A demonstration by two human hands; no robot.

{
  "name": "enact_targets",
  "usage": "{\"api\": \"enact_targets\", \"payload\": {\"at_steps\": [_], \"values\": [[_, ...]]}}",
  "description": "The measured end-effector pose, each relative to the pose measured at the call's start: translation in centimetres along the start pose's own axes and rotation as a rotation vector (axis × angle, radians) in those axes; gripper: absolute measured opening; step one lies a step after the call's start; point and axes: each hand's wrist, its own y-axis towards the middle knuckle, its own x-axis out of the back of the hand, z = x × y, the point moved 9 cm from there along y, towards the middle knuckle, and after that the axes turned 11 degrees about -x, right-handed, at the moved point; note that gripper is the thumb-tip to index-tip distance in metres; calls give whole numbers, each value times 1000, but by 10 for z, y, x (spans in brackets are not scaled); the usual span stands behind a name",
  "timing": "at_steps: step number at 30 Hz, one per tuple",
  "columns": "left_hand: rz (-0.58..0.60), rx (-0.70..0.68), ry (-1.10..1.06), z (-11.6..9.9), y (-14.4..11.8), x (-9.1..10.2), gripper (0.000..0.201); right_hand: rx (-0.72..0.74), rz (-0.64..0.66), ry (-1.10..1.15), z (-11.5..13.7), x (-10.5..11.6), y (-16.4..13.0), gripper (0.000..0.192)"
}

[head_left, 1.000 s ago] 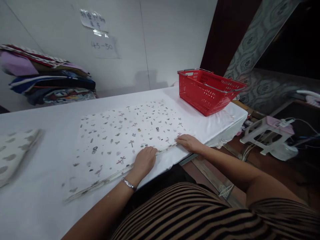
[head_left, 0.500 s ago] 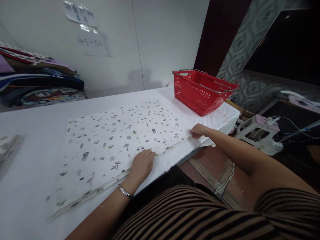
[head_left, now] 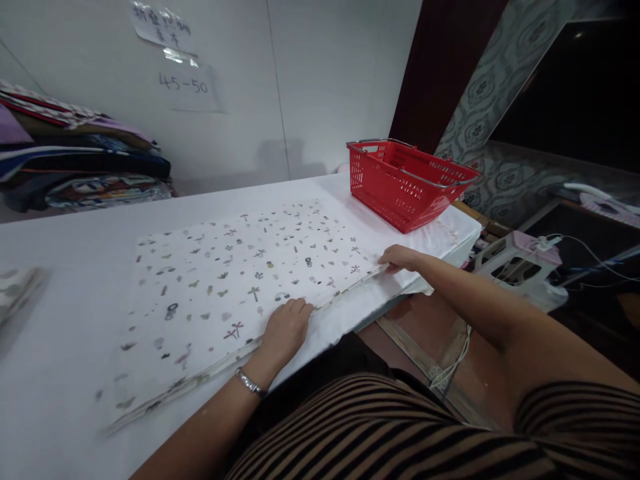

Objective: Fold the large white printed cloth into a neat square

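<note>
A white printed cloth (head_left: pixel 240 273) with small palm trees, flamingos and leaves lies flat on a white-covered table. Its near edge shows several layers, one on another, along the front of the table. My left hand (head_left: pixel 286 328), with a metal-banded bracelet or watch on the wrist, is closed over the middle of that edge. Farther right, my right hand (head_left: pixel 399 257) pinches the cloth's near right corner, slightly raised from the table. Its fingertips are partly hidden.
A red plastic basket (head_left: pixel 407 193) stands at the table's back right. Another folded cloth (head_left: pixel 17 290) lies at the left edge. Stacked fabrics (head_left: pixel 80 160) sit behind the table. Paper signs (head_left: pixel 187 83) hang on the wall. A plastic stool (head_left: pixel 525 263) stands at the right.
The right hand has lifted the cloth's near right corner a little, and its fingers have turned slightly. The left hand stays in place on the edge. The view has shifted slightly.
</note>
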Motion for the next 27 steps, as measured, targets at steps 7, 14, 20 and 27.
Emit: {"api": "enact_targets", "payload": {"at_steps": [7,14,20,27], "values": [[-12,-28,13,-7,4,-2,21,16,-123,-121,-15,1,8,10],[-32,-29,-17,-8,2,-4,25,167,-357,-346,-6,8,-6,34],[-53,-38,-30,-10,0,-3,25,811,-459,-602,29,-50,-53,52],[-70,-24,-57,-14,-5,-3,22,850,-407,-658,10,-76,-47,57]]}}
